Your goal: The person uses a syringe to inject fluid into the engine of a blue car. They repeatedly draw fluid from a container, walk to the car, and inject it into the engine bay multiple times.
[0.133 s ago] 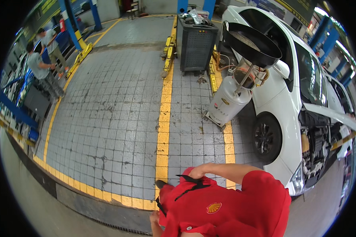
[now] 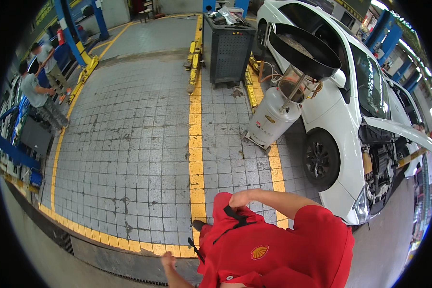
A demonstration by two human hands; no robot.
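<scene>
My right hand (image 2: 241,197) hangs in front of my red clothes (image 2: 283,245), its fingers curled beside a black strap (image 2: 234,216). Whether the strap is in those fingers or only behind them, I cannot tell. Off to the left, over the dark floor edge, is my left hand (image 2: 168,260); it is small and smeared, and touches nothing that I can see. Ahead to the right stands a white oil drainer tank (image 2: 272,115) with a wide black pan (image 2: 305,52) on top. It is the nearest equipment to my right hand, but well apart from it.
A white car (image 2: 338,182) with its front end opened up stands on the right. Beyond the drainer is a grey tool cabinet (image 2: 229,53). Yellow lift arms (image 2: 194,67) lie along the floor line. Two people (image 2: 38,93) stand at the far left near a blue lift post (image 2: 67,29).
My left hand has swung outward, away from my clothes. My right hand has risen slightly. The cabinet, lift arms and the two people have shifted left in the view.
</scene>
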